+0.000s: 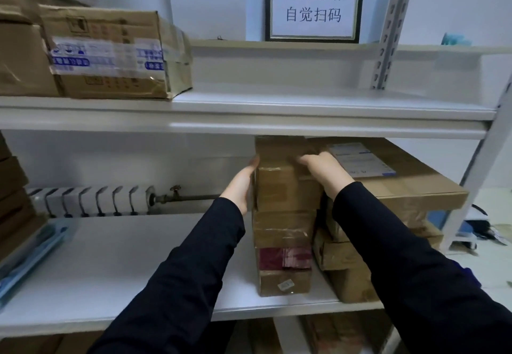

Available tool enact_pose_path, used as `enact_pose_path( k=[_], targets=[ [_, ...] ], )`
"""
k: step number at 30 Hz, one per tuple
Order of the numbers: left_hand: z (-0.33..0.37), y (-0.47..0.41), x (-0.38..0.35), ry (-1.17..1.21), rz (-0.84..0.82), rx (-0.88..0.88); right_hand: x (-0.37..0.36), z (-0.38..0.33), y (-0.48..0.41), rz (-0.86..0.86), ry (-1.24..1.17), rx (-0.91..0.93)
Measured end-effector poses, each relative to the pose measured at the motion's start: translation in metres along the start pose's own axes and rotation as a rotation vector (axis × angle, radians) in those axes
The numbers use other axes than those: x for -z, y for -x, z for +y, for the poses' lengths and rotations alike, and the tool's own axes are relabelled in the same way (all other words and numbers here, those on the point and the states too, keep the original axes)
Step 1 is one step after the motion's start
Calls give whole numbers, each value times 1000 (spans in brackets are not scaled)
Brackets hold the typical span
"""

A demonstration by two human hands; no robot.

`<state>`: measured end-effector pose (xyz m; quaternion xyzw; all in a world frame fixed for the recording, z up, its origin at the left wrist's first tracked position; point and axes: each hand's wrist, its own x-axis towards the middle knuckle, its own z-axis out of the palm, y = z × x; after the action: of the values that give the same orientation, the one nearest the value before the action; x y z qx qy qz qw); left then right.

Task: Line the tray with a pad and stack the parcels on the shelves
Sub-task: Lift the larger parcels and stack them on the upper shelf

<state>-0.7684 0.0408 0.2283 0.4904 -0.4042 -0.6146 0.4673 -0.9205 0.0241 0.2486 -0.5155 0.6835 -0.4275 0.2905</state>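
Note:
A brown taped parcel tops a narrow stack of three on the middle shelf, just under the upper shelf. My left hand lies flat against its left side, fingers straight. My right hand rests on its top right edge, fingers bent over the top. Under it sit a second brown parcel and a lowest one with red tape. To the right stands a stack of wide flat parcels, the top one bearing a white label.
The upper shelf carries a taped carton and more boxes at the left. A framed sign leans against the wall behind. Brown boxes and a blue-edged flat item sit at the left of the middle shelf. A radiator shows behind.

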Motion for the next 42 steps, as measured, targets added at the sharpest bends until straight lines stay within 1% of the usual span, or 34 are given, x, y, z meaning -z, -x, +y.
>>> enact_pose_path(
  k=[3,5,7,11,13,14,16,19,22,24,27,29,36,39,42],
  targets=[
    [-3,-12,2,35,-76,71,1,1,-5,35,-43,29],
    [-7,-22,4,123,-113,111,-2,1,-6,53,-75,66],
    [-10,-25,8,186,-139,101,-7,-1,-6,50,-142,112],
    [-6,-34,27,312,-9,71,-23,-8,-3,52,-333,157],
    [-6,-39,39,377,32,44,-32,-9,-4,22,-442,128],
    [-7,-39,46,412,52,37,-36,-8,-5,13,-444,94],
    [-10,-40,57,494,59,38,-44,-1,-9,4,-324,18],
    [-17,-39,65,587,8,71,-55,20,-16,-47,2,-108],
    [-22,-35,64,649,-43,104,-59,35,-15,-115,301,-183],
    [-25,-32,61,649,-72,124,-59,42,-12,-110,340,-228],
    [-28,-30,55,628,-109,149,-58,48,-13,-110,169,-258],
    [-28,-29,53,629,-122,154,-58,53,-18,-72,51,-246],
    [-26,-24,59,668,-144,113,-55,48,-14,43,-103,-221],
    [-24,-22,65,691,-138,99,-56,49,-12,25,-227,-238],
    [-24,-20,70,690,-137,99,-60,57,-22,-37,-370,-252]
  ],
)
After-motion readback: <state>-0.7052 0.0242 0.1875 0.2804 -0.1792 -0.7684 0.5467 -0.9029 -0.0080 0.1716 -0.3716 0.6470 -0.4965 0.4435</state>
